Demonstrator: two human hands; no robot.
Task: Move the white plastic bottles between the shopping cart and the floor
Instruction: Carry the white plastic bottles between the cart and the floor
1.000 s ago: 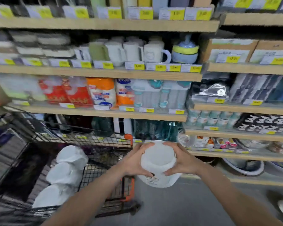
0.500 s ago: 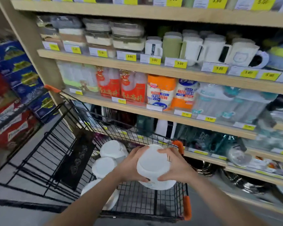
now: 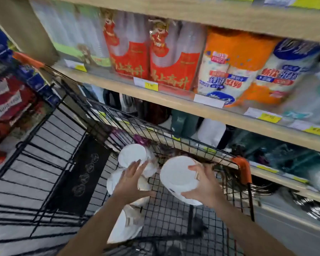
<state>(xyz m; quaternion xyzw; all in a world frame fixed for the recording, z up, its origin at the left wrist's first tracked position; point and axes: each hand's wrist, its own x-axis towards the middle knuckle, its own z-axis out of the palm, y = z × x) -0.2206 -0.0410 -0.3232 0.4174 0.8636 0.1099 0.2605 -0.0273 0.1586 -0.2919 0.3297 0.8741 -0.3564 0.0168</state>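
Observation:
A white plastic bottle (image 3: 175,176) is low inside the black wire shopping cart (image 3: 174,143), near its right wall. My right hand (image 3: 205,185) grips this bottle from the right side, fingers curled over its end. My left hand (image 3: 131,180) is off it, fingers spread straight over the other white bottles lying in the cart. One of these bottles (image 3: 131,156) lies at the far end, a second (image 3: 112,182) is partly under my left hand, and a third (image 3: 124,224) lies under my left forearm.
Wooden store shelves (image 3: 192,106) with packaged goods and yellow price tags run close behind the cart. An orange corner guard (image 3: 242,167) marks the cart's right rim. Red and blue boxes (image 3: 6,100) are stacked at left. Grey floor (image 3: 294,237) shows at the right.
The bottle has gone from above the cart's rim down into the cart. My left hand has let go of it and moved left over the other bottles. The view has tilted downward.

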